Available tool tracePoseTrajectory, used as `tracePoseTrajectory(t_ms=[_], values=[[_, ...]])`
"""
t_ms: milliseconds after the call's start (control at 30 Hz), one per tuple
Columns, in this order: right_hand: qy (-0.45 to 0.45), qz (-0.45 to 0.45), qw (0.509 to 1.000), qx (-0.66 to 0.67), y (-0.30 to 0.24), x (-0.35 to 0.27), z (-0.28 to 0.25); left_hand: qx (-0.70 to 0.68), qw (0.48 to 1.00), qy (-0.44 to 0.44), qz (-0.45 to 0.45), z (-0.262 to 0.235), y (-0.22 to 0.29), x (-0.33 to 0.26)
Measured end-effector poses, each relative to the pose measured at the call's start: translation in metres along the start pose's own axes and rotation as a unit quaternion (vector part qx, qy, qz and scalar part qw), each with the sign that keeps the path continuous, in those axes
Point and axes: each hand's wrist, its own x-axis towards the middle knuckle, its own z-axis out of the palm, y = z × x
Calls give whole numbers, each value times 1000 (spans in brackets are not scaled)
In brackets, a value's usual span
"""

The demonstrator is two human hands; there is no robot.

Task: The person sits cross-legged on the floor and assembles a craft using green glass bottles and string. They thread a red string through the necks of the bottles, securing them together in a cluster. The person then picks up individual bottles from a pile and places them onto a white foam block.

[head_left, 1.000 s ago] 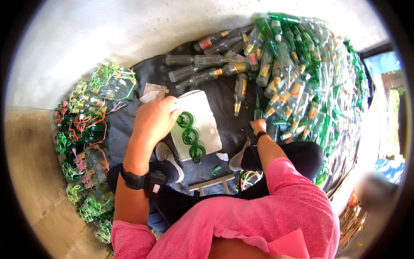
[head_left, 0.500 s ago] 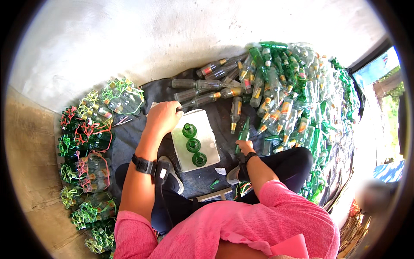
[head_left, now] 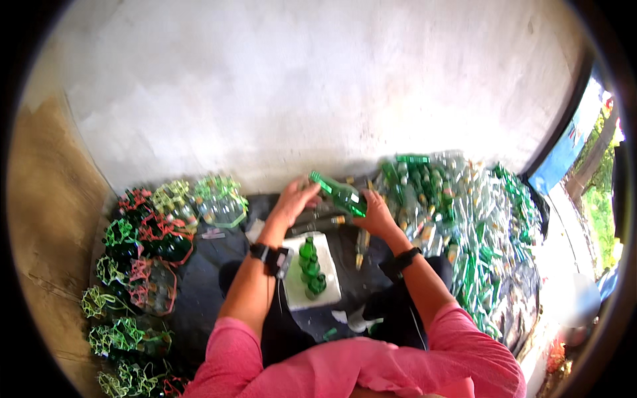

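Since 0.5 s ago both hands lifted off the work & came together on one green bottle [head_left: 338,194]. Nearest: white board [head_left: 330,286] w/ 3 green bottles [head_left: 310,268] standing in a row. Beyond it, left hand [head_left: 292,202] closed on the bottle's neck end, right hand [head_left: 375,213] clasped under its body; bottle held tilted in air. Left: netted bottle bundles [head_left: 149,245]. Right: big bottle pile [head_left: 464,219], too many to count.

The person wears a pink short-sleeved shirt [head_left: 371,365] and a black wristband on each forearm [head_left: 260,252].
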Motion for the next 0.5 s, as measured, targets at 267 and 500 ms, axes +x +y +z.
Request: tracePoseTrajectory(t_ms=[267,500], values=[[-16,-92,994,-49,-22,69,9,-110,986,101,73,-19,19,6],[-75,-65,995,32,-4,96,64,104,967,220,72,-29,20,25]])
